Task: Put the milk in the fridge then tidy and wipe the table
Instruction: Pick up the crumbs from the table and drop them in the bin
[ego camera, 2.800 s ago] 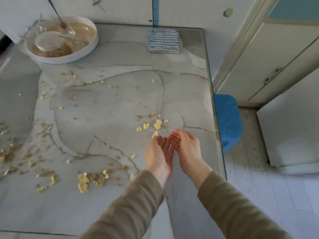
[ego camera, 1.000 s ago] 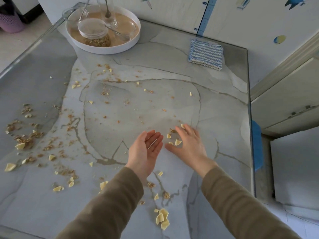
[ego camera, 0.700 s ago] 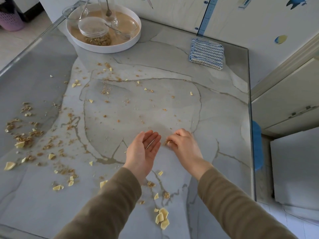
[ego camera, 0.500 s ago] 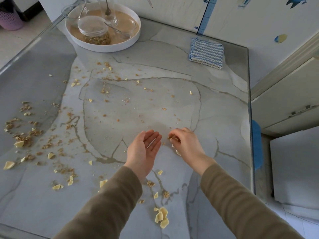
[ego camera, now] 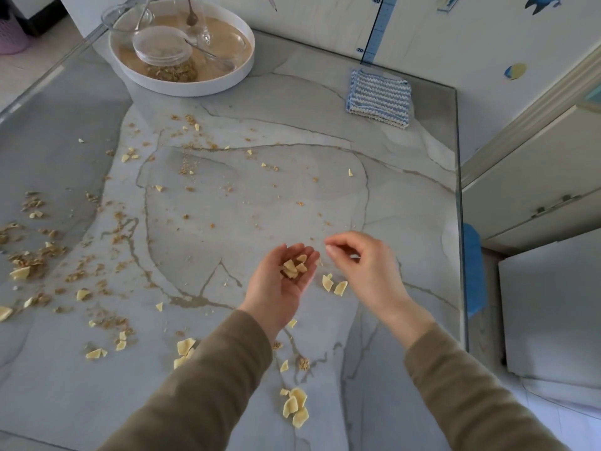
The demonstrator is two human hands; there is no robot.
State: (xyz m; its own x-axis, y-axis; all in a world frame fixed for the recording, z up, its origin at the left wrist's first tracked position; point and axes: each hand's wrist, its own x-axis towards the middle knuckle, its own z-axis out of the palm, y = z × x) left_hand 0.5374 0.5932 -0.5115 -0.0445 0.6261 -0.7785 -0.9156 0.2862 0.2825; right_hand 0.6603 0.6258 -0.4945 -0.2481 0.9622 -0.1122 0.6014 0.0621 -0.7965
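Several pale yellow flakes (ego camera: pixel 292 267) in cupped left hand (ego camera: pixel 283 284): tidying.
Right hand (ego camera: pixel 364 268) pinched, contents unclear; next, likely, loose flakes (ego camera: pixel 340 288) beside it.

One wide-angle camera, worn on the person's head, looks forward and steeply down over the table (ego camera: pixel 292 196). It is close enough that both sleeves (ego camera: pixel 208 385) enter from the near edge, and the left hand (ego camera: pixel 286 281) and right hand (ego camera: pixel 367 268) sit just below mid-frame. The view faces the far wall (ego camera: pixel 325 21), with the round tray (ego camera: pixel 182 89) far left and the knitted cloth (ego camera: pixel 379 97) far right. The table's right edge runs down the frame, with a cabinet (ego camera: pixel 536 190) and the floor (ego camera: pixel 553 424) beyond it.
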